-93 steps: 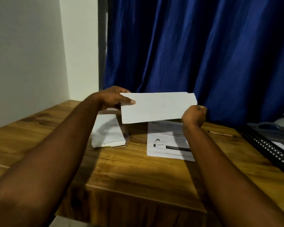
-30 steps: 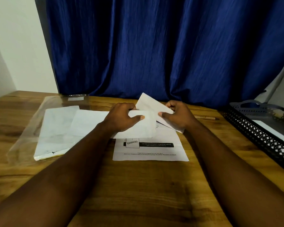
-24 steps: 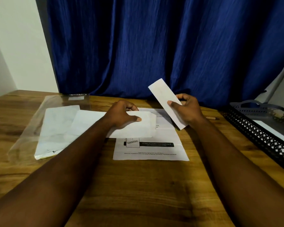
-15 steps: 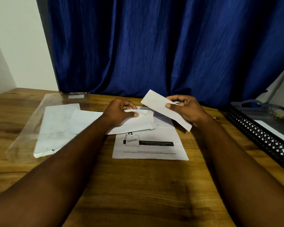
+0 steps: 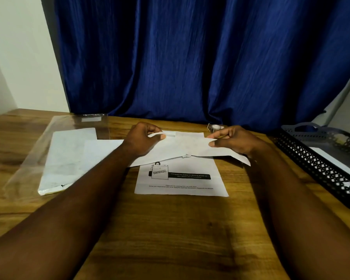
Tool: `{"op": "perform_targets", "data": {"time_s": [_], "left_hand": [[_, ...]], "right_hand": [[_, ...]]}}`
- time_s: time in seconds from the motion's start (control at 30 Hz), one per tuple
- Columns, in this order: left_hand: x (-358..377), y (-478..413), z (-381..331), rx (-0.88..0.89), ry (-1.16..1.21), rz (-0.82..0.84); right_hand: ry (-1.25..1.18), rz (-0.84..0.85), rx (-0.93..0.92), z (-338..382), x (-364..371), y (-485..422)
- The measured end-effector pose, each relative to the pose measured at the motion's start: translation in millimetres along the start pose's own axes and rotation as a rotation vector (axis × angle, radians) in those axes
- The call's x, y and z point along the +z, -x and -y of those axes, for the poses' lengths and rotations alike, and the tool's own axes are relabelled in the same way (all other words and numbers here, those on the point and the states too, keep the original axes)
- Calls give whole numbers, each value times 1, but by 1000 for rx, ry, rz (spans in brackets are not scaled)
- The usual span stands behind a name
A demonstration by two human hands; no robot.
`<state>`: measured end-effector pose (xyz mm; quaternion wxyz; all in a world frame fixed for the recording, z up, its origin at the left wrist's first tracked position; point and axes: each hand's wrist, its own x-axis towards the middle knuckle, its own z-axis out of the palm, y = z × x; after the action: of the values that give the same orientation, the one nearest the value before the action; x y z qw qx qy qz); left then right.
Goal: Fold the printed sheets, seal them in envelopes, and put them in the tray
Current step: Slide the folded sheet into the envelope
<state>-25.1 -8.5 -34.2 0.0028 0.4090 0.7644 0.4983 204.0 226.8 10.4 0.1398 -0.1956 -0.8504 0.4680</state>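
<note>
Step in hand: insertion. Left hand (image 5: pixel 143 141) pinches the far edge of the white paper envelope (image 5: pixel 105 150), thumb on top, upper layer lifted slightly. Right hand (image 5: pixel 233 140) pinches the white folded sheet (image 5: pixel 198 143) between thumb and fingers. Both papers sit low over the brown wooden table (image 5: pixel 170 229), above a flat printed white sheet (image 5: pixel 180 180).

Key relation: both long axes run left-right, roughly in line. Folded sheet lies right of the envelope, its left end meeting or overlapping the envelope's right end. Can't tell how far in it is.

Next, I'd judge: right hand pushes left, left hand keeps the mouth open. Black mesh tray (image 5: pixel 319 168) sits far right, nearer the right hand.
</note>
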Motion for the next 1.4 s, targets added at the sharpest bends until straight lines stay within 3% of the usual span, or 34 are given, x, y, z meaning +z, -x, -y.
{"op": "perform_targets", "data": {"time_s": [0.3, 0.43, 0.57, 0.67, 0.8, 0.93, 1.1, 1.2, 1.4], "left_hand": [[5, 6, -14, 89, -76, 70], [12, 10, -20, 145, -149, 66], [15, 11, -19, 145, -181, 43], [16, 10, -17, 201, -394, -33], [19, 9, -19, 243, -478, -104], [22, 9, -20, 250, -498, -126], [22, 10, -20, 247, -502, -128], [22, 10, -21, 220, -494, -130], [18, 10, -19, 184, -508, -177]], "right_hand": [[107, 84, -49, 8, 27, -8], [114, 43, -109, 13, 45, -7], [221, -125, -134, 11, 49, -9], [344, -128, -116, 11, 32, -6], [211, -103, -15, 0, 24, -4], [-44, -224, -129, 2, 38, -8], [119, -202, -227, 10, 66, -9], [205, -214, -158, 11, 61, -6], [130, -119, 92, 3, 28, 11]]}}
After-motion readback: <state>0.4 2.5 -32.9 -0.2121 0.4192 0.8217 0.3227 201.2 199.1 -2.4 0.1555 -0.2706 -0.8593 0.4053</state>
